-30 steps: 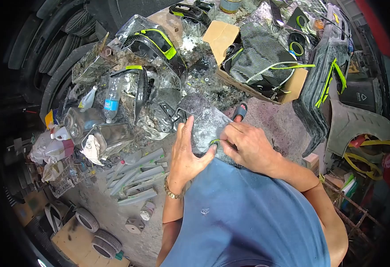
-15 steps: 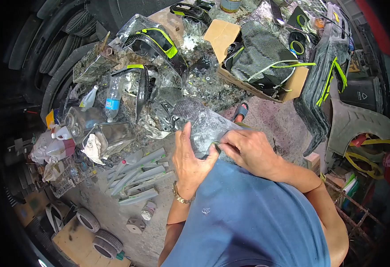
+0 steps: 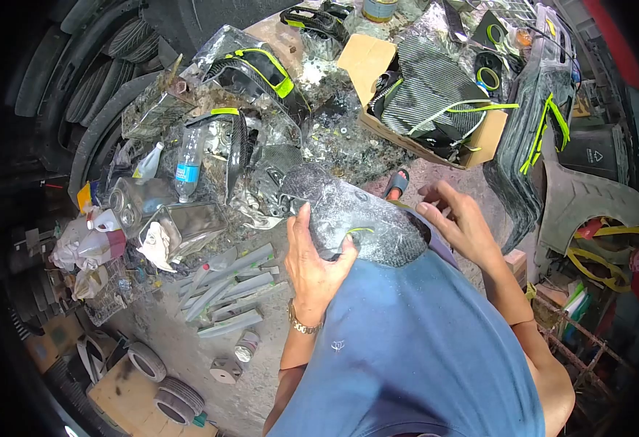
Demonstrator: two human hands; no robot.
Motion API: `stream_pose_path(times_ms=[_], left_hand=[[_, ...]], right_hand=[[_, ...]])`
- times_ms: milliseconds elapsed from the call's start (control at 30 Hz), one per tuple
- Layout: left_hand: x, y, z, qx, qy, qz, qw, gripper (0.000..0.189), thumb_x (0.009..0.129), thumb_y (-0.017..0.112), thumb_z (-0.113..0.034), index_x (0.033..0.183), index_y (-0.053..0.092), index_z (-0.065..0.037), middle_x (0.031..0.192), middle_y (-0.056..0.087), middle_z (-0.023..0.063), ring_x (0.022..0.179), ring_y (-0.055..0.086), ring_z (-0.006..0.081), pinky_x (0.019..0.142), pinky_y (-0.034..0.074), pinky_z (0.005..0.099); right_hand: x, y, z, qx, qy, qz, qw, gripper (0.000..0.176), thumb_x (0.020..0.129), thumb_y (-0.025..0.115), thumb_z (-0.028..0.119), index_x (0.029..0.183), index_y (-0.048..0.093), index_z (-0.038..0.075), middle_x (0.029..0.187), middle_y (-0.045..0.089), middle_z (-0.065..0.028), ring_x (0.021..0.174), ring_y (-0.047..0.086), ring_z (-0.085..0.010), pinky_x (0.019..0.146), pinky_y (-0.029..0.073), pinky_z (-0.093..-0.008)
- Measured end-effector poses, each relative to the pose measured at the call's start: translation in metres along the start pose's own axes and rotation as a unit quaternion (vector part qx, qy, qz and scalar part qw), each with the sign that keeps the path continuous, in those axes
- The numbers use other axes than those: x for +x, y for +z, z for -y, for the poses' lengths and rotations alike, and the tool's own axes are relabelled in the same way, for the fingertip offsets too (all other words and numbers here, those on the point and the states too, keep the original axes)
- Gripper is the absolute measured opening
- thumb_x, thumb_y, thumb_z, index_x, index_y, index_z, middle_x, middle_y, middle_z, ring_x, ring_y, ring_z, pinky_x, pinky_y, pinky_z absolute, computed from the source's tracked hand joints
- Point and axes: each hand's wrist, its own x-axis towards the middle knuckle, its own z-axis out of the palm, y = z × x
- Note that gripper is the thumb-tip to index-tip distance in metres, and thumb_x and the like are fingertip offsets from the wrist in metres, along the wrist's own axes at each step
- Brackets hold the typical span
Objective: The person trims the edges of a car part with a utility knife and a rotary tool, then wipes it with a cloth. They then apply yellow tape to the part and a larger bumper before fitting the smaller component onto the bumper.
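A grey, dusty, rounded shell-like part (image 3: 388, 218) is in front of my body, its near end against my blue shirt. My left hand (image 3: 316, 269) grips its left edge, with the thumb on the upper face and the index finger pointing up along the side. Beside that thumb tip, a short curved yellow-green strip (image 3: 361, 230) lies on the grey surface. My right hand (image 3: 465, 222) is raised just right of the part, apart from it, with its fingers spread and slightly bent. I see nothing in it.
Beyond the part, a cluttered bench holds black carbon-look pieces with yellow-green tape (image 3: 283, 87) and a plastic bottle (image 3: 188, 167). An open cardboard box (image 3: 490, 138) with woven-look sheets stands right of them. Grey strips (image 3: 235, 320) lie at lower left; a grey fender (image 3: 589, 197) is at right.
My right hand has let go at the part's face and moved right, its pinched fingers now spread. The yellow-green strip and the part's near end are uncovered. My left hand keeps its grip.
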Motion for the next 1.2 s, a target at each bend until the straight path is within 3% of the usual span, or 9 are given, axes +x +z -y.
stream_pose_path(times_ms=[67, 133, 200, 233, 633, 867, 933, 1133, 1200], left_hand=[[0.003, 0.000, -0.001, -0.003, -0.007, 0.008, 1.000, 0.074, 0.064, 0.073, -0.014, 0.129, 0.042, 0.002, 0.112, 0.051, 0.0219, 0.106, 0.051, 0.0374, 0.094, 0.040, 0.0423], [0.005, 0.001, -0.002, -0.010, -0.015, 0.013, 1.000, 0.074, 0.064, 0.073, -0.014, 0.129, 0.042, 0.001, 0.112, 0.050, 0.0219, 0.106, 0.050, 0.0378, 0.094, 0.040, 0.0426], [0.007, 0.003, -0.005, 0.026, 0.028, -0.001, 0.999, 0.074, 0.065, 0.074, -0.015, 0.129, 0.041, 0.001, 0.105, 0.049, 0.0192, 0.096, 0.053, 0.0363, 0.082, 0.043, 0.0426], [0.007, 0.003, -0.006, 0.061, 0.068, -0.019, 0.996, 0.073, 0.065, 0.074, -0.017, 0.128, 0.040, 0.000, 0.097, 0.048, 0.0165, 0.086, 0.055, 0.0349, 0.070, 0.047, 0.0426], [0.005, 0.004, -0.013, 0.073, 0.087, -0.043, 0.993, 0.072, 0.068, 0.076, -0.021, 0.127, 0.042, 0.001, 0.091, 0.047, 0.0144, 0.076, 0.054, 0.0309, 0.060, 0.046, 0.0396], [0.000, -0.002, -0.018, 0.071, 0.069, -0.033, 0.995, 0.072, 0.069, 0.075, -0.021, 0.128, 0.041, 0.001, 0.092, 0.047, 0.0147, 0.075, 0.055, 0.0311, 0.059, 0.047, 0.0395], [-0.002, -0.004, -0.022, 0.030, 0.008, 0.005, 1.000, 0.072, 0.067, 0.076, -0.015, 0.128, 0.041, 0.001, 0.098, 0.046, 0.0165, 0.090, 0.051, 0.0344, 0.078, 0.044, 0.0414], [-0.002, -0.009, -0.019, 0.039, 0.041, 0.026, 0.998, 0.080, 0.066, 0.077, -0.019, 0.132, 0.037, 0.000, 0.100, 0.045, 0.0163, 0.090, 0.051, 0.0342, 0.075, 0.044, 0.0416], [-0.002, -0.011, -0.020, 0.032, 0.044, 0.038, 0.998, 0.081, 0.065, 0.077, -0.018, 0.132, 0.036, 0.000, 0.101, 0.044, 0.0163, 0.090, 0.051, 0.0343, 0.074, 0.044, 0.0418]], right_hand=[[-0.002, 0.010, -0.002, -0.013, -0.166, -0.109, 0.980, 0.021, 0.083, 0.065, 0.021, 0.093, 0.059, 0.004, 0.078, 0.060, -0.0103, 0.071, 0.061, -0.0283, 0.063, 0.048, -0.0368], [-0.004, 0.009, 0.015, -0.046, -0.200, -0.131, 0.970, 0.022, 0.082, 0.066, 0.020, 0.095, 0.059, 0.004, 0.083, 0.059, -0.0096, 0.077, 0.061, -0.0284, 0.067, 0.048, -0.0367], [-0.003, 0.014, 0.026, -0.004, -0.229, -0.004, 0.973, 0.023, 0.082, 0.066, 0.022, 0.093, 0.058, 0.004, 0.081, 0.059, -0.0109, 0.074, 0.061, -0.0297, 0.065, 0.049, -0.0388], [-0.003, 0.016, 0.032, -0.003, -0.226, -0.009, 0.974, 0.023, 0.082, 0.066, 0.022, 0.093, 0.058, 0.004, 0.081, 0.059, -0.0109, 0.074, 0.061, -0.0297, 0.065, 0.049, -0.0388], [0.004, 0.026, 0.042, -0.032, -0.170, 0.096, 0.980, 0.019, 0.080, 0.063, 0.019, 0.078, 0.054, 0.001, 0.067, 0.061, -0.0155, 0.064, 0.061, -0.0350, 0.057, 0.047, -0.0437], [-0.002, 0.024, 0.045, 0.002, -0.107, 0.134, 0.985, 0.021, 0.081, 0.064, 0.020, 0.077, 0.057, 0.001, 0.061, 0.060, -0.0164, 0.059, 0.060, -0.0352, 0.056, 0.046, -0.0437], [-0.004, 0.022, 0.044, -0.024, -0.098, 0.138, 0.985, 0.022, 0.082, 0.064, 0.021, 0.077, 0.057, 0.001, 0.060, 0.059, -0.0164, 0.059, 0.060, -0.0348, 0.056, 0.046, -0.0435], [-0.011, 0.004, 0.049, -0.059, -0.108, 0.119, 0.985, 0.022, 0.082, 0.066, 0.023, 0.082, 0.057, 0.003, 0.067, 0.061, -0.0116, 0.061, 0.061, -0.0308, 0.057, 0.048, -0.0415], [-0.012, 0.006, 0.048, -0.039, -0.224, 0.018, 0.974, 0.021, 0.081, 0.066, 0.022, 0.085, 0.056, 0.004, 0.076, 0.058, -0.0086, 0.070, 0.060, -0.0273, 0.059, 0.048, -0.0395]])
